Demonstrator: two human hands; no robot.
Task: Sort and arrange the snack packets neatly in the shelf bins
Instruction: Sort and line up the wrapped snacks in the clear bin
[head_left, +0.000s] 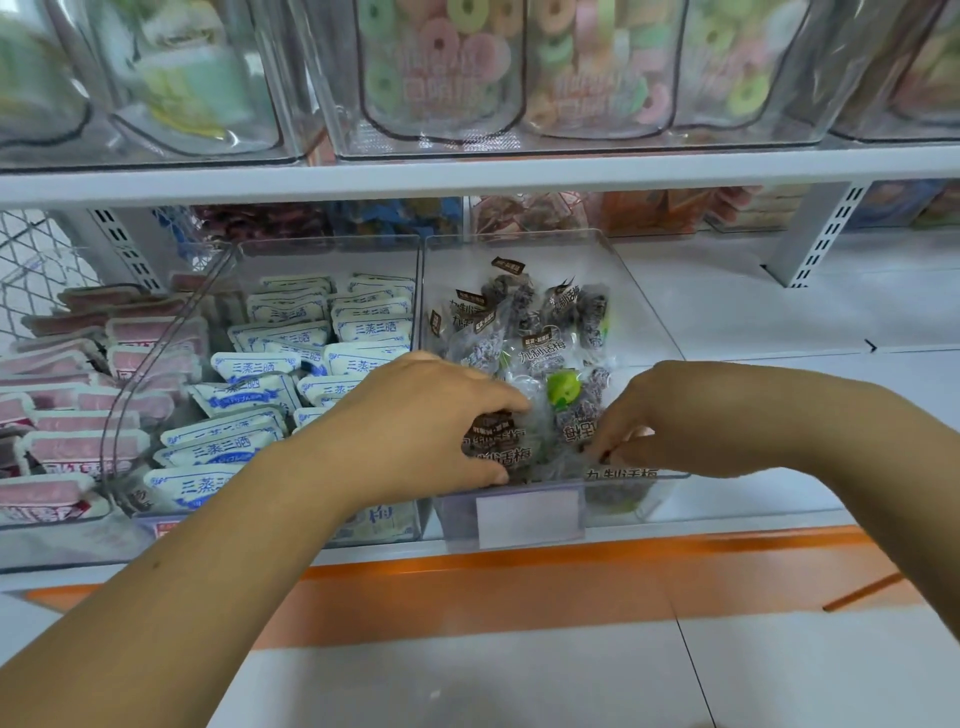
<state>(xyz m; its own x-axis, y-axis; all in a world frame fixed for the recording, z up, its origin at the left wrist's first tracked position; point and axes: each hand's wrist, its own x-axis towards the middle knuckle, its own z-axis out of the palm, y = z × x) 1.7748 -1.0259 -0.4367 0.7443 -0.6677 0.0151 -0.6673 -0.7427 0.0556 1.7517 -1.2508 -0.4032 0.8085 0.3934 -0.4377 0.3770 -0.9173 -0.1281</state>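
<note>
White floor tiles (467, 675) lie nearest, and beyond them an orange strip (519, 577) runs along the foot of the shelving. 2 bare forearms reach over it into a clear bin (631, 312) on the lower shelf. A blank label holder (530, 514) sits on the bin's near wall.

The plum packets (540, 358), clear wrappers with dark brown labels and dark fruit inside, lie loosely heaped in this bin, mostly toward its near half. The left hand (426, 415) is at the near left corner of the heap, with its thumb and fingers curled round 1 or 2 of the packets, holding them. The right hand (670, 410) is at the near right corner, wrist bent and fingers curled downward, with its fingertips pinching a packet just behind the bin's near wall.

Just left of this bin stands a second clear bin (322, 249) filled with white-and-blue packets (260, 389) laid in overlapping rows. Farther left are stacked pink packets (78, 410).

Behind these, a back row of bins (395, 218) holds red, blue and orange packs, too blurred to tell apart further. Above the white shelf board (467, 174), tall clear containers hold pastel ring candies (457, 52).
</note>
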